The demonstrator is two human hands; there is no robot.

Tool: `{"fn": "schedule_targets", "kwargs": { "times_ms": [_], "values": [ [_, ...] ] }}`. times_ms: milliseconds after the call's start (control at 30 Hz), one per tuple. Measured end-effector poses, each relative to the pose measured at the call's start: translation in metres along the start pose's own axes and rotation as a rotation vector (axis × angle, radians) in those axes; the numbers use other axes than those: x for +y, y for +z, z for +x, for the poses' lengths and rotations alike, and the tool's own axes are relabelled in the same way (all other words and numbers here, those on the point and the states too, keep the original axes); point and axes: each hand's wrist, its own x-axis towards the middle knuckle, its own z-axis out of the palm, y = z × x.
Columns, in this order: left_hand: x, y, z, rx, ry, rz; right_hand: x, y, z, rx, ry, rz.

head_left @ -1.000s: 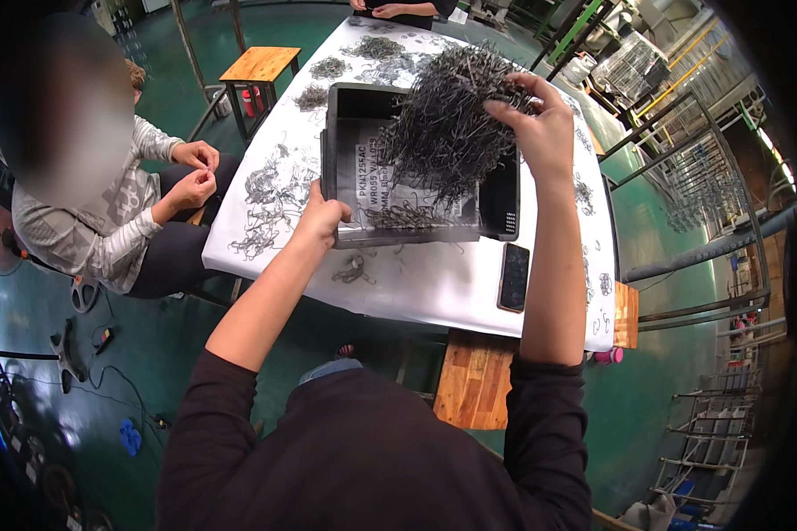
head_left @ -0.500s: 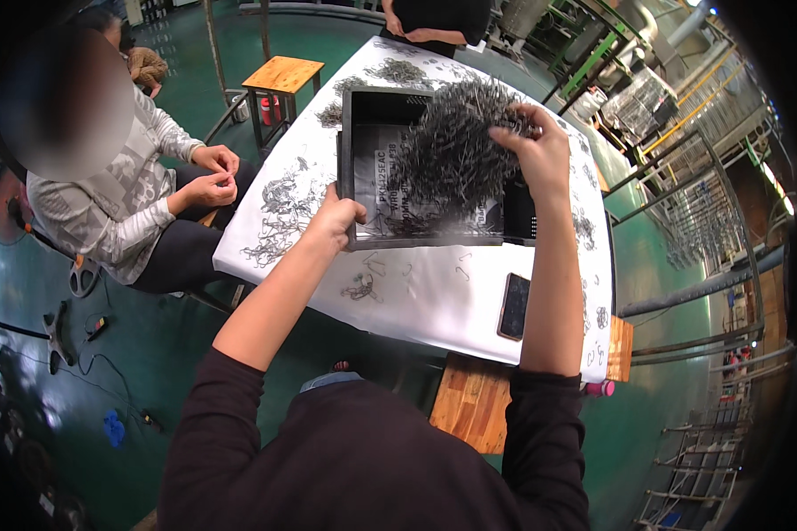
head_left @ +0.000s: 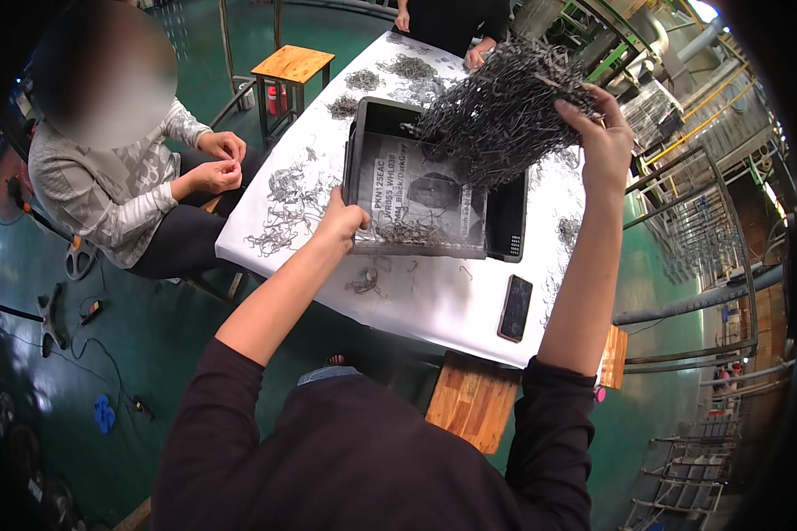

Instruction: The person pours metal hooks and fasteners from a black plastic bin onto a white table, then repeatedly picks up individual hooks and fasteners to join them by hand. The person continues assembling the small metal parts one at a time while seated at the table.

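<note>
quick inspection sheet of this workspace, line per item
surface: white-covered table, strewn with wire pieces.
job's things: black plastic crate tilted on the table; tangled bundle of grey wire clips lifted above it.
clutter: loose wire piles; dark phone near the table's edge.
grippers: left hand grips the crate's near rim; right hand holds the bundle.
cables: dark cords on the green floor at left.
surroundings: seated person handling wire at left; another person's hand at the far end; wooden stools; metal racks at right.

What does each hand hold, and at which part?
Left hand grips the black crate at its near left rim; right hand holds a tangled wire bundle by its right side.
</note>
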Motion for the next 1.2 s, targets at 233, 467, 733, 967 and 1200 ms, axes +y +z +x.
{"fn": "schedule_targets", "kwargs": {
  "times_ms": [233, 467, 733, 967, 1200],
  "values": [
    [0.011, -0.001, 0.014, 0.066, 0.105, -0.034, -0.024, -0.03, 0.018, 0.09, -0.019, -0.047],
    [0.017, -0.011, 0.047, 0.205, 0.369, 0.043, -0.031, -0.06, 0.011, 0.11, 0.018, 0.116],
    [0.001, -0.018, 0.071, 0.532, 0.667, 0.31, 0.081, -0.034, -0.084, 0.11, 0.15, -0.257],
    [-0.039, -0.023, 0.078, 0.527, 0.622, 0.163, 0.211, 0.004, -0.19, 0.015, 0.382, -0.342],
    [-0.045, -0.014, 0.061, 0.41, 0.62, 0.027, 0.204, 0.011, -0.138, -0.806, 0.679, -0.989]
  ]
}}
